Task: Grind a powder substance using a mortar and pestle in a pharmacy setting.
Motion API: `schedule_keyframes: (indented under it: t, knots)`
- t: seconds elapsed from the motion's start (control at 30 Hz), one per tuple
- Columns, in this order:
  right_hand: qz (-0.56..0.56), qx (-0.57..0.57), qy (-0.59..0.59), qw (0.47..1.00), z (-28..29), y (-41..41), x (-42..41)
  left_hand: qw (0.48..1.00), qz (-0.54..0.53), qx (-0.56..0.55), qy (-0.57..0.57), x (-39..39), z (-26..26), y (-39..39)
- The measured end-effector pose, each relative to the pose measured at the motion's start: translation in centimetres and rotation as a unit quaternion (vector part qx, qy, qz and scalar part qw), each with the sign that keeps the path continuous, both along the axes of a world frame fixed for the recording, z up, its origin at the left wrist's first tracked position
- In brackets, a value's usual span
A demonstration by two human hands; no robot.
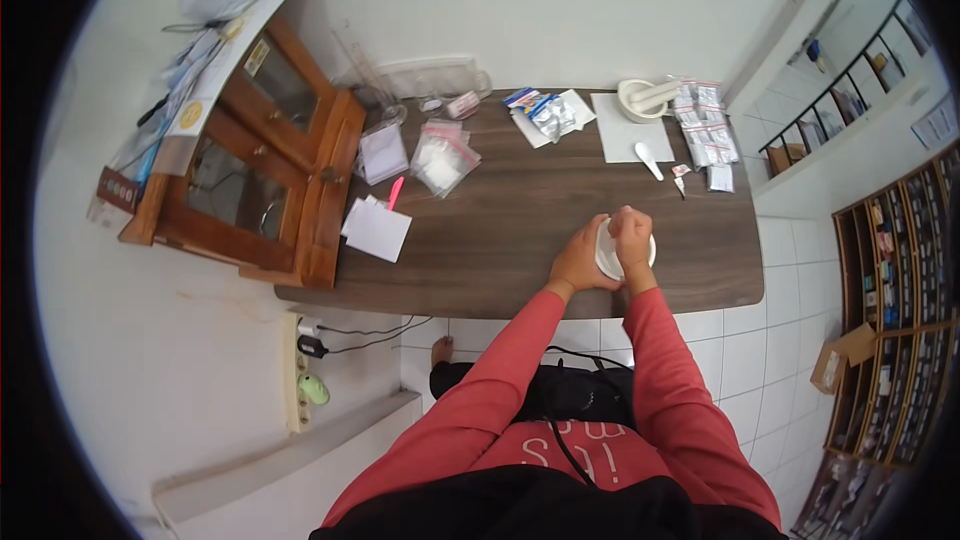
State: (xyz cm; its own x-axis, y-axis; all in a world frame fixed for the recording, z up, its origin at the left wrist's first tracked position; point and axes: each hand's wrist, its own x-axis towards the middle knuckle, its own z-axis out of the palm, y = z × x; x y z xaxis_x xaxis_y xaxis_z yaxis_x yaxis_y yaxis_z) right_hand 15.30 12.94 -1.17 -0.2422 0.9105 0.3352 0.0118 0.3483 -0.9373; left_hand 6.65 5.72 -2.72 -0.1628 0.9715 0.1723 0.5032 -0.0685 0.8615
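Near the front edge of the dark wooden table [510, 240], my left hand [581, 259] grips the side of a white mortar [609, 264]. My right hand [632, 232] is closed in a fist over the bowl, around what seems to be the pestle, mostly hidden by the fingers. The mortar's contents cannot be made out. Beyond my hands, a white plastic spoon [649, 161] lies partly on a white paper sheet [619, 131]. A second white mortar [637, 106] stands at the sheet's far end, with a pestle [654, 96] resting across it.
Filled plastic sachets [705, 124] lie at the far right, near small torn wrappers [680, 171]. Blister packs [553, 118] lie at the back. Zip bags [444, 157], white papers [380, 231], a pink pen [396, 193] and glassware [390, 111] are left, beside a wooden cabinet [307, 187].
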Motion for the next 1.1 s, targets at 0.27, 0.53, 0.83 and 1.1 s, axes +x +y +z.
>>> schedule_keyframes:
  t: [0.27,0.53,0.83,1.1]
  knots:
    - [0.052,-0.074,0.032,0.995,0.3,-1.5,3.6,1.0,0.01,-0.002,0.004,-0.2,0.3,-0.5]
    - [0.018,-0.016,0.038,0.999,0.0,-0.9,1.8,1.0,0.0,-0.018,0.01,-0.1,0.3,0.1]
    - [-0.072,-0.213,0.503,0.834,3.7,-0.5,6.1,1.0,0.007,0.022,0.005,-0.1,0.2,-0.3]
    - [-0.031,-0.333,0.623,0.707,3.8,-1.7,7.9,1.0,0.004,0.022,0.001,-0.4,0.5,-1.0]
